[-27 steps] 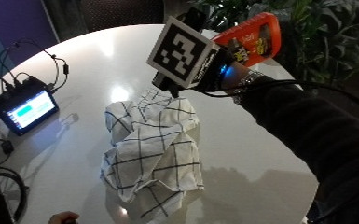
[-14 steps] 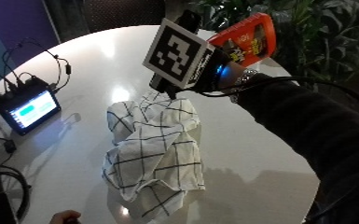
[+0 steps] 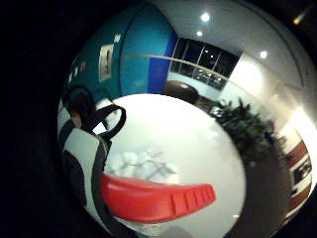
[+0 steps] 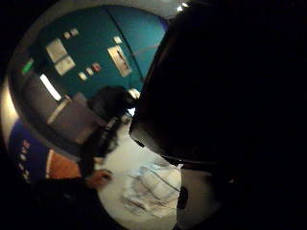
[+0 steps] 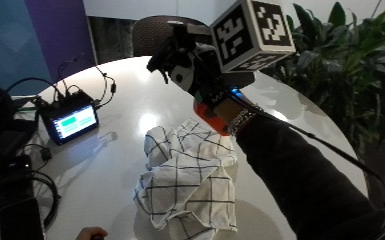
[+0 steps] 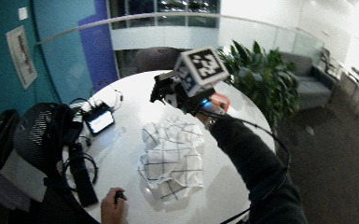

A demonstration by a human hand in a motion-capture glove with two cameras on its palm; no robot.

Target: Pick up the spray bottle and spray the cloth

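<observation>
Right hand (image 5: 202, 75) raised over the checked cloth (image 5: 189, 177); spray bottle (image 5: 208, 117) mostly hidden behind the wrist; finger grip impossible to make out.

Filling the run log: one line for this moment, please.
hands: right hand grips spray bottle | bottle: held above table | cloth: crumpled on table, below the bottle | phase: poised to spray
</observation>
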